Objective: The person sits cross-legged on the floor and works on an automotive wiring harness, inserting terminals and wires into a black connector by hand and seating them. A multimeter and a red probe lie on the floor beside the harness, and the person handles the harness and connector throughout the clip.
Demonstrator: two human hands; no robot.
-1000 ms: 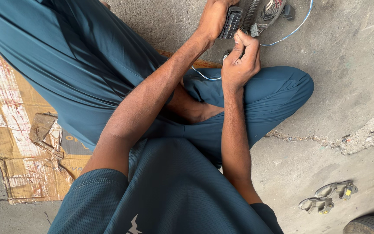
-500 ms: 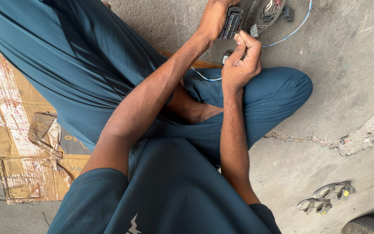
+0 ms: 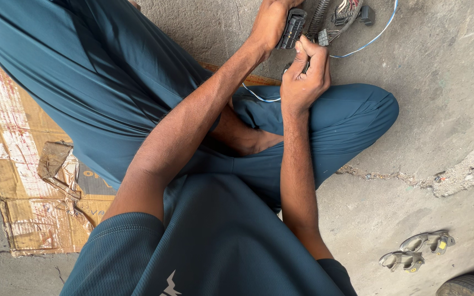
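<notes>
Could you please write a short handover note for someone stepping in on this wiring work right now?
Left hand: gripping the black connector block at the top of view.
Right hand: closed just below the block, thumb up against it; whether it pinches anything is hidden.
Blue wire loops from the wire bundle over the concrete floor.
Done: block lifted in hand.
Left: block is not yet off the bundle.

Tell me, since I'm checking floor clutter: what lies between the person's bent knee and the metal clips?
Only bare cracked concrete floor separates the knee from the clips, per the head view.
</notes>
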